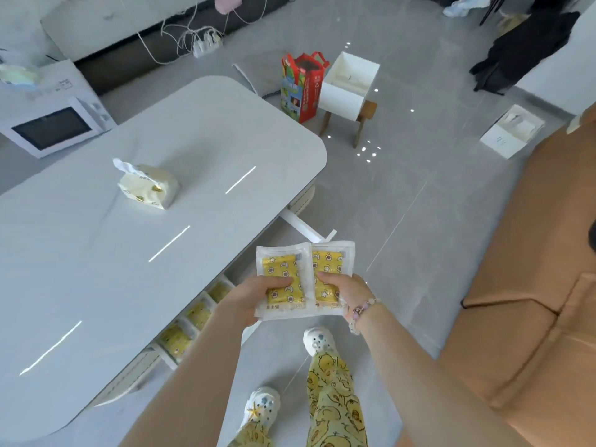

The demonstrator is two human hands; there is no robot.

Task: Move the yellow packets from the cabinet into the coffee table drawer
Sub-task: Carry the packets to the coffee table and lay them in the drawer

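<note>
Delivery step underway. Left hand (258, 296) pinching one yellow packet (280, 275), right hand (346, 293) pinching second packet (329, 266), thumbs curled on top, hovering over open drawer (301, 225). Stored packets (197, 314) lying inside. Next, probably: lowering both into free slot.

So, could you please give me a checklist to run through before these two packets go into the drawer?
1. Grip of left hand on left packet: ok, thumb on top.
2. Grip of right hand on right packet: ok.
3. Is the drawer open: ok, it juts from under the tabletop.
4. Room inside: cannot tell, stored packets show, hands hide the rest.
5. Held packets over it: cannot tell from one view.
</note>
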